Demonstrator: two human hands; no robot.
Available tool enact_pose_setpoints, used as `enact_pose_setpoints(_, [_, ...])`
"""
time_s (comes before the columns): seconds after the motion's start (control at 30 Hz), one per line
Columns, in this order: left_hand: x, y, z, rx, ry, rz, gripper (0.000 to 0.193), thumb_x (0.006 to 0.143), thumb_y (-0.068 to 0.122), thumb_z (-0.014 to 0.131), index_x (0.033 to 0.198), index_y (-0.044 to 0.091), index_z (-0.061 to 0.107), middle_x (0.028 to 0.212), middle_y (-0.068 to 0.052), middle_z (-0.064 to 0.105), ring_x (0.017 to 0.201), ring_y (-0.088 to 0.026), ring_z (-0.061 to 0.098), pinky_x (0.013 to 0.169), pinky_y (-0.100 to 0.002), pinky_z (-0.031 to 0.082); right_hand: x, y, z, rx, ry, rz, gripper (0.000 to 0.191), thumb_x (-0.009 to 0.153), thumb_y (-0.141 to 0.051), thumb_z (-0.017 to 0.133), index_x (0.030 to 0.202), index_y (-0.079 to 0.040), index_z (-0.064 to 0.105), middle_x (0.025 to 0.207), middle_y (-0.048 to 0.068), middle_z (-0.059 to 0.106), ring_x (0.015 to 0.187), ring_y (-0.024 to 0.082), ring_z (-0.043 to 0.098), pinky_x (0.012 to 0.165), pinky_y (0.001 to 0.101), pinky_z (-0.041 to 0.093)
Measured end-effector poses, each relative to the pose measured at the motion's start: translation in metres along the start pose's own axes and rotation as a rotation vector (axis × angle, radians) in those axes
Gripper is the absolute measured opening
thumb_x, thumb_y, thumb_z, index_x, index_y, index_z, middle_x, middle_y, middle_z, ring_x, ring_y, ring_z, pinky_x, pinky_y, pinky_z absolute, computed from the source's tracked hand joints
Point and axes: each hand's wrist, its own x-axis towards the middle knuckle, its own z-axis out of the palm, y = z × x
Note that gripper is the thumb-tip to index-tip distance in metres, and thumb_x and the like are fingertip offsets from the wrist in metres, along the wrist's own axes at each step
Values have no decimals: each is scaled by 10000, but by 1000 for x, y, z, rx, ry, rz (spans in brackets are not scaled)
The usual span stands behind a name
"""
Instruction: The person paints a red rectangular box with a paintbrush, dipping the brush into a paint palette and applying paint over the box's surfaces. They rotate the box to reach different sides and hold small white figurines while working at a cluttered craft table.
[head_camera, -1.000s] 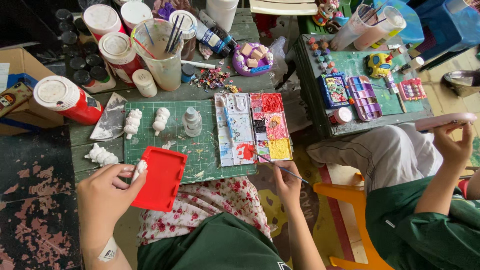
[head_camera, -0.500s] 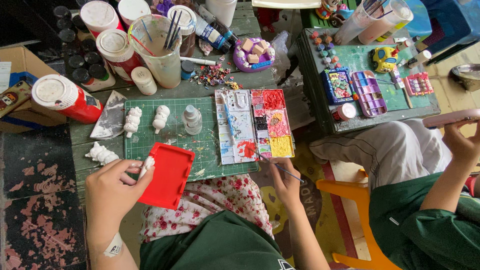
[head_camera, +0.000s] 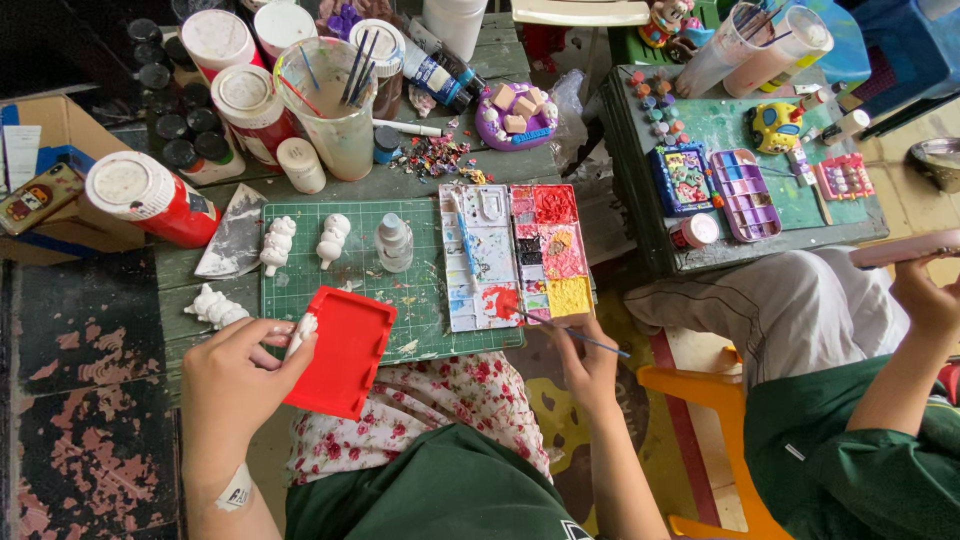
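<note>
Now left hand (head_camera: 235, 375) grips red tray (head_camera: 338, 350), right hand (head_camera: 588, 362) paintbrush (head_camera: 570, 332)

Left hand (head_camera: 235, 385) grips red tray (head_camera: 340, 350) — right hand (head_camera: 590, 365) holds paintbrush (head_camera: 570, 335).

The left hand (head_camera: 235, 385) covers the near-left edge of the red tray (head_camera: 340, 350), and its fingers (head_camera: 298, 345) hide most of a small white figure (head_camera: 300, 333). The thin brush (head_camera: 575, 337) disappears into the right hand (head_camera: 590, 365), its tip too fine to make out. The neighbour's pink flat object (head_camera: 905, 248) is cut off by the right edge.
</note>
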Motion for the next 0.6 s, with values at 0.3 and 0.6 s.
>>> enact_pose_setpoints(0.3, [-3, -3, -1, -35, 48, 5, 215, 743, 196, 857, 860, 49, 752, 809, -67, 736, 563, -161, 697, 516, -297, 517, 109, -79, 31, 412, -31, -33, 71, 1074, -38, 552, 1109, -9, 498, 1004, 175, 741, 669, 117, 659, 539, 200, 402])
enact_pose_setpoints(0.6, [-17, -13, 2, -34, 56, -75, 185, 740, 217, 843, 822, 78, 754, 775, -18, 740, 539, -137, 705, 489, -296, 509, 250, -156, 184, -391, -78, -384, 197, 910, -217, 777, 1026, -92, 679, 844, 69, 738, 680, 234, 700, 593, 385, 521])
